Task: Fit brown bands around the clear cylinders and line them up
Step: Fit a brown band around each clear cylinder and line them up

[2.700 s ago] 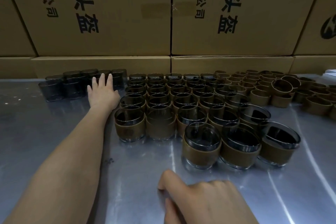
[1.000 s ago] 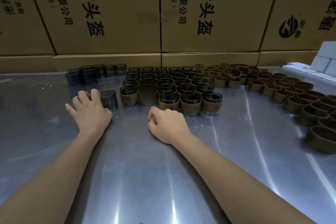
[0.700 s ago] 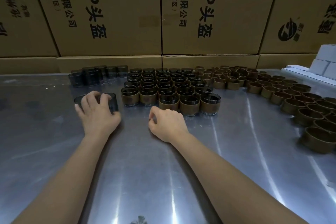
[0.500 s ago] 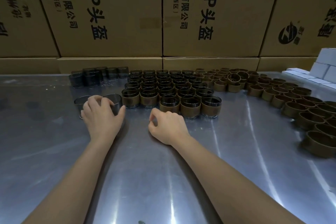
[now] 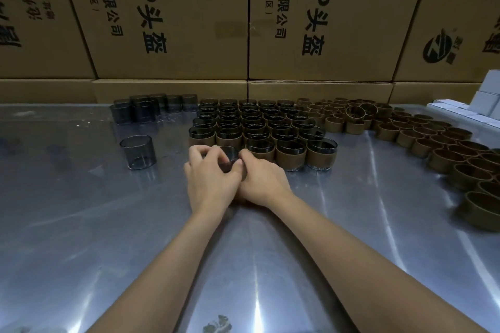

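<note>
My left hand [image 5: 209, 176] and my right hand [image 5: 261, 178] meet at the table's middle, both curled round one clear cylinder [image 5: 226, 155] held between them. Whether a band sits on it is hidden by my fingers. Just beyond stand rows of banded cylinders [image 5: 290, 154], packed close. A bare clear cylinder [image 5: 138, 152] stands alone to the left. More bare cylinders [image 5: 143, 109] cluster at the back left. Loose brown bands [image 5: 405, 132] spread across the back right and down the right side.
The shiny metal table [image 5: 243, 265] stretches toward me under my forearms. Big printed cardboard boxes [image 5: 173, 16] wall off the back. White small boxes [image 5: 484, 97] are stacked at the far right edge.
My left hand left one bare cylinder standing on the left and brought another rightward to my right hand. Both hands now hold it in front of the banded rows.
</note>
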Available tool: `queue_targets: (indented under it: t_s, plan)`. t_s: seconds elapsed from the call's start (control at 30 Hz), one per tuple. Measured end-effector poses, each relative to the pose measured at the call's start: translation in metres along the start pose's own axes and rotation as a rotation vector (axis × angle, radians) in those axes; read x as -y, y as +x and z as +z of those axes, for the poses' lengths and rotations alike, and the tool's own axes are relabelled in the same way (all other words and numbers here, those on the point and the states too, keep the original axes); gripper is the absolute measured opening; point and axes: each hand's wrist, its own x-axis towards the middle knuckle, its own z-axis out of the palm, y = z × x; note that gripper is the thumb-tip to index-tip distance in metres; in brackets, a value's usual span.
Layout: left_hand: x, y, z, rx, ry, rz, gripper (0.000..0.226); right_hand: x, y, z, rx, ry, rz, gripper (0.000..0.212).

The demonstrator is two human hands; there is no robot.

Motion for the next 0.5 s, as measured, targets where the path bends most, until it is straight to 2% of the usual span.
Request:
queue_targets:
  t_s: [0.1, 0.2, 0.33, 0.43, 0.5]
  plan:
    - [0.004, 0.004, -0.003, 0.003, -0.092, 0.019, 0.029, 0.001, -0.011, -0.004, -0.078, 0.079, 0.003, 0.039]
    - [0.002, 0.006, -0.003, 0.094, -0.209, 0.015, 0.043, -0.002, -0.029, -0.009, -0.159, 0.158, 0.011, 0.049]
    - [-0.007, 0.001, -0.002, 0.27, -0.369, 0.106, 0.031, -0.009, -0.053, -0.017, -0.244, 0.457, 0.066, 0.052]
    - [-0.016, -0.006, 0.0, 0.372, -0.522, 0.03, 0.032, -0.012, -0.058, -0.022, -0.342, 0.614, 0.059, 0.056]
    - [-0.018, -0.004, -0.001, 0.368, -0.555, 0.015, 0.036, -0.009, -0.058, -0.024, -0.36, 0.662, 0.059, 0.063]
